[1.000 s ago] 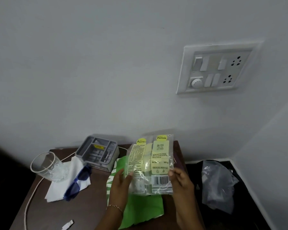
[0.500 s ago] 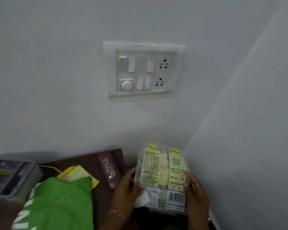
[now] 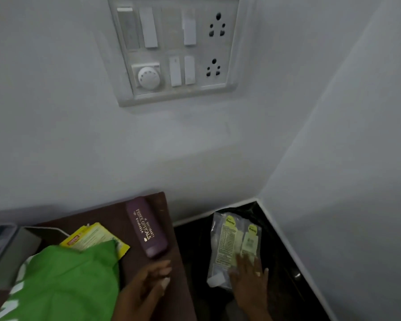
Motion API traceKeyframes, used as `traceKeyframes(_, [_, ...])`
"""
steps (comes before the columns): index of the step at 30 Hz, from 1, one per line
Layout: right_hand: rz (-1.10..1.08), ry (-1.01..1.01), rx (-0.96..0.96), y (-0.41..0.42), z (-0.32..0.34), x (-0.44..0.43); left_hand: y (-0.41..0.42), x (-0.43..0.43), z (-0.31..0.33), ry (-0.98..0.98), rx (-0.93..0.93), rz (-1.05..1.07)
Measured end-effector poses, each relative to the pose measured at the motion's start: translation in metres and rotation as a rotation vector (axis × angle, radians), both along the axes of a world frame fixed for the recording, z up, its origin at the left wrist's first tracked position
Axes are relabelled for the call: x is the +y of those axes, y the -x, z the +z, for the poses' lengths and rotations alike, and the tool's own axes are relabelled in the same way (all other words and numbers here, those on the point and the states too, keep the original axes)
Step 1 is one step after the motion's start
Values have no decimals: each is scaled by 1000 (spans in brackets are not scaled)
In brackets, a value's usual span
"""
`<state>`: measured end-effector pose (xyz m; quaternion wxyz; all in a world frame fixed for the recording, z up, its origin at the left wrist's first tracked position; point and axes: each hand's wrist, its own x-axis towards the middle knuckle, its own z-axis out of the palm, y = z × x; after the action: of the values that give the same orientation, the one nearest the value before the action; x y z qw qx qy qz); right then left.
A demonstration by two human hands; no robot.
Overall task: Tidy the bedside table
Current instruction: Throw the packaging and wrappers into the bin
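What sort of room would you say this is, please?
Probably a bedroom: a dark wooden table tucked into the corner, a glasses case lying on it, and a switch panel above.

Dim, flat, cool light washes the wall (image 3: 56,135); a soft shadow lies below the switch panel (image 3: 174,49) at 12 o'clock. The left hand (image 3: 146,288) and right hand (image 3: 248,281) at 6 o'clock smear with motion blur.

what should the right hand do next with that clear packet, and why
Probably release and lift the right hand away: the clear packet lies in the dark space beside the bedside table, off its top, with that hand flat on it. The left hand is near the purple glasses case, likely next.
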<state>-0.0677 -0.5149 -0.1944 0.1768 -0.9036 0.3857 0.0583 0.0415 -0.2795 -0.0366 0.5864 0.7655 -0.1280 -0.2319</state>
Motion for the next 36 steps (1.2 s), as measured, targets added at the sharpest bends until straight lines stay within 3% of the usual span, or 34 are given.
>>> traceKeyframes(2, [94, 61, 57, 0, -10, 4, -1, 20, 6, -28, 1, 62])
traceKeyframes(4, [161, 98, 278, -1, -11, 7, -3, 43, 11, -55, -42, 163])
traceKeyframes(8, [-25, 99, 172, -18, 4, 16, -9, 102, 29, -145, -151, 294])
traceKeyframes(10, [-95, -27, 17, -32, 40, 31, -11, 134, 27, -209, -187, 405])
traceKeyframes(15, [-180, 111, -703, -62, 128, 98, -15, 187, 4, -390, -164, 595])
traceKeyframes(18, [-149, -166, -824, -70, 162, 164, -19, 203, -19, -509, -84, 613])
traceKeyframes(25, [-148, -568, -515, -81, 136, 242, -30, 190, -8, -183, 85, 662])
traceKeyframes(36, [-71, -690, -722, -54, 174, 216, -9, 185, 56, 45, 74, 711])
